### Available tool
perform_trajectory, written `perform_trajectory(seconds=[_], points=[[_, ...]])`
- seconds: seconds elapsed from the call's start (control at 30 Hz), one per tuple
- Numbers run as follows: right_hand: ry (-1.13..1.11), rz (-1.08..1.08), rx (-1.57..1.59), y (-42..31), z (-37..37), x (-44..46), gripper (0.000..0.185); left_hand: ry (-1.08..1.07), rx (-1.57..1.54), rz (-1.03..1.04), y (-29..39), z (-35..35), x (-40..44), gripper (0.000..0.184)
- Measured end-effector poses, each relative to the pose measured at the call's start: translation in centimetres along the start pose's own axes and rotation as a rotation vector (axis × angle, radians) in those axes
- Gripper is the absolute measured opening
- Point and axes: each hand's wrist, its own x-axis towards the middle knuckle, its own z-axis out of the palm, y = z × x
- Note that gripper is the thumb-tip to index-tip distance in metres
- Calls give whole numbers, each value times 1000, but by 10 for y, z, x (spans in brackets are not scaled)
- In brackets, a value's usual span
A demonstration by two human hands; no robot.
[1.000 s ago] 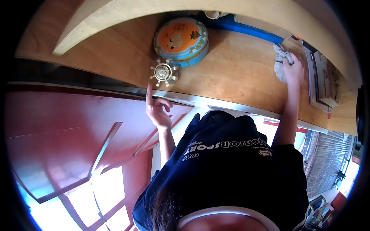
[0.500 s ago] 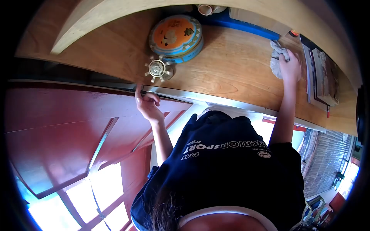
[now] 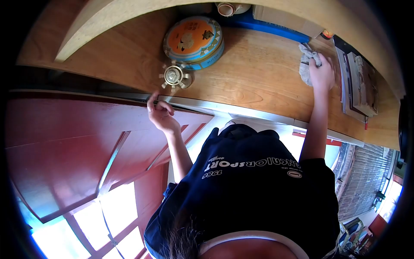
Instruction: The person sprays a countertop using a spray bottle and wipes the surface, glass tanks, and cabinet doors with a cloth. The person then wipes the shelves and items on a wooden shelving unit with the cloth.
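My right hand (image 3: pixel 322 75) is wrapped round a crumpled grey cloth (image 3: pixel 305 71), which lies against the wooden shelf top (image 3: pixel 254 73) near its right end. At the shelf's front edge, my left hand (image 3: pixel 163 116) has the index finger stretched out and the other fingers partly bent, with nothing in them. Just beyond its fingertip stands a brass-coloured ornament shaped like a ship's wheel (image 3: pixel 174 76). Behind that ornament sits a round tin (image 3: pixel 193 43) with an orange lid and blue side.
Books (image 3: pixel 361 84) are stacked on the right, close to my right hand. At the back are a cardboard box (image 3: pixel 280 21), a blue strip (image 3: pixel 271 31) and a pale rolled object (image 3: pixel 226 9). A curved wooden edge (image 3: pixel 86 32) arches overhead. Red panelling (image 3: pixel 64 151) fills the left.
The view has shifted slightly, so the tin and ornament appear a little further left. My right hand stays on the cloth with little movement, and my left hand stays by the edge.
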Motion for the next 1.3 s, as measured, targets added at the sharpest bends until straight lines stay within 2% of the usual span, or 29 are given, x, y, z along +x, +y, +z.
perform_trajectory(seconds=[0.1, 0.17, 0.2, 0.23, 0.33, 0.47, 0.57, 0.67, 0.73, 0.8, 0.9, 0.93, 0.97, 1.03, 1.1, 1.17, 1.23, 1.3], points=[[-6, -2, -1, 0, -1, 0, 39, 4, 21, -43, 2, 8, -1, 60], [-10, -2, -2, -1, -2, 0, 39, -112, -14, -34, -7, -11, 4, 59], [-9, 9, 9, -2, -2, 0, 39, 11, 116, 12, -5, -10, -1, 58], [-8, 20, 19, -2, -2, -1, 38, 11, 116, 11, -5, -11, -1, 58], [-26, 8, 10, -4, -5, -1, 38, 159, -58, -39, -4, -13, -2, 53], [-17, 24, 4, -5, -5, -1, 38, 158, 64, -51, -8, -17, -7, 51], [-12, 12, 6, -4, -3, -2, 38, 75, 99, -54, -12, -15, -11, 53], [54, 22, -48, -7, 1, -2, 37, -278, 7, 138, -23, -10, -22, 53], [94, -76, -129, -2, 15, 3, 36, -476, 125, 301, -23, 0, -30, 45], [-143, 34, -63, -42, -13, 1, 32, -637, 227, 490, -12, 26, -37, 36], [-100, -157, 111, -91, 11, -12, 28, -864, 198, 622, 6, 68, -45, 26], [-188, -187, 74, -115, 6, -21, 26, -921, 173, 623, 5, 79, -47, 26], [-261, -261, 177, -128, 9, -26, 29, -975, 148, 625, 4, 88, -51, 25], [-119, -329, 262, -127, 6, -30, 34, -1050, 200, 634, 7, 107, -54, 26], [-283, -54, 561, -71, 35, -7, 36, -1111, 275, 612, 7, 112, -57, 30], [-284, 215, 237, -35, -26, -1, 35, -1111, 381, 508, -4, 111, -56, 34], [-34, 148, -100, 24, -30, 7, 33, -1076, 440, 479, 0, 116, -58, 34], [-90, 188, -111, 27, -31, 16, 30, -1095, 477, 414, 1, 118, -59, 33]])
